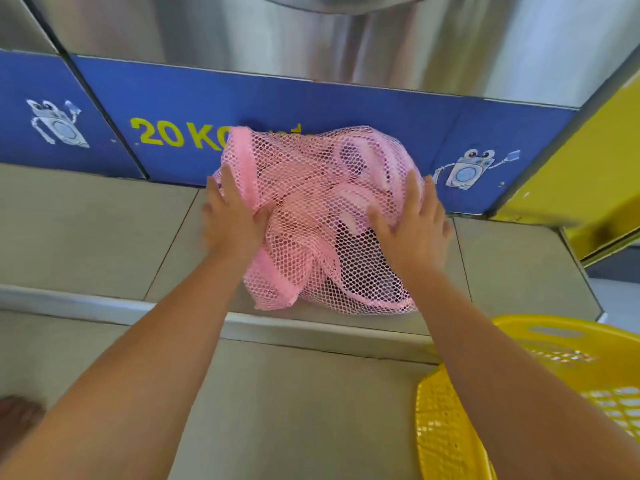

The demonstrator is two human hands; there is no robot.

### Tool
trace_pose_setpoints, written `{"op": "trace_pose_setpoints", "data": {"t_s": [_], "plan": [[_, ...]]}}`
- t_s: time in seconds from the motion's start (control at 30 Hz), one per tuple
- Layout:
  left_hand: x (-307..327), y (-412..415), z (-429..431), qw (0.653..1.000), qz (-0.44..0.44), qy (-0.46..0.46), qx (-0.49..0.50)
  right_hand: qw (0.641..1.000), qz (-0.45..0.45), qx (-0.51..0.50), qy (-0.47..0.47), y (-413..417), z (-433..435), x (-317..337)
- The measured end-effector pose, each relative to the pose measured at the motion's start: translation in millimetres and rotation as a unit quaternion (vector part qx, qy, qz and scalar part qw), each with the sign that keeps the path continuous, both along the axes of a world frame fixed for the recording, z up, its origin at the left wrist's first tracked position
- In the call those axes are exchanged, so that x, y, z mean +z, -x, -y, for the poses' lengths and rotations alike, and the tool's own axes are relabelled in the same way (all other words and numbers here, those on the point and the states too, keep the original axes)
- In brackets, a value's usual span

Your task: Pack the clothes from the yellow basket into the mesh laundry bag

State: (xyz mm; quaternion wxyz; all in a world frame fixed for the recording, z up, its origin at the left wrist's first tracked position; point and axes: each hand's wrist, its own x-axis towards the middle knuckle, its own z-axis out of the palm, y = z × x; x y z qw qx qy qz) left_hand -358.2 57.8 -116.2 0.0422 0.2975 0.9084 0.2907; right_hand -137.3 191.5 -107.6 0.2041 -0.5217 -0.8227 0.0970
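A pink mesh laundry bag (318,209) bulges with clothes, pink and dark cloth showing through the netting. It rests on a grey tiled step against the blue base panel of a washing machine. My left hand (235,216) lies flat on the bag's left side, fingers spread. Flat against the bag's right side is my right hand (414,223), its fingers also apart. The yellow basket (568,344) stands at the lower right, partly behind my right forearm; what I see of its inside holds no clothes.
A steel machine front (311,36) rises behind the blue panel (346,109) marked "20 KG". A yellow wall panel (571,168) stands at the right. The step's metal edge (104,303) runs across below the bag. A foot (17,417) shows at the lower left.
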Motion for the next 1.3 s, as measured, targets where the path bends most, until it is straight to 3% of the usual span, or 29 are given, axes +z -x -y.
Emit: {"op": "trace_pose_setpoints", "data": {"t_s": [0.1,0.23,0.33,0.47,0.6,0.9,1.13,1.3], "plan": [[12,-22,13,0.985,-0.113,0.034,-0.123,0.988,0.080,0.095,-0.088,0,16,2],[6,-31,16,0.947,-0.109,0.171,-0.248,0.962,0.203,0.156,-0.097,-1,21,-13],[-10,-26,18,0.903,-0.159,0.262,-0.302,0.945,0.258,0.170,-0.105,-4,14,-26],[-23,-21,7,0.895,-0.187,0.300,-0.272,0.935,0.297,0.153,-0.117,-5,-6,-37],[-25,-14,-25,0.914,-0.237,0.253,-0.210,0.937,0.304,0.124,-0.123,1,-32,-43],[-42,10,-49,0.913,-0.154,0.282,-0.252,0.951,0.276,0.136,-0.039,13,-50,-62],[24,-10,-25,0.871,-0.122,0.380,-0.287,0.944,0.285,0.158,0.046,-4,-17,-5],[119,-44,-12,0.897,-0.140,0.316,-0.275,0.945,0.267,0.173,0.073,-18,13,95]]}}
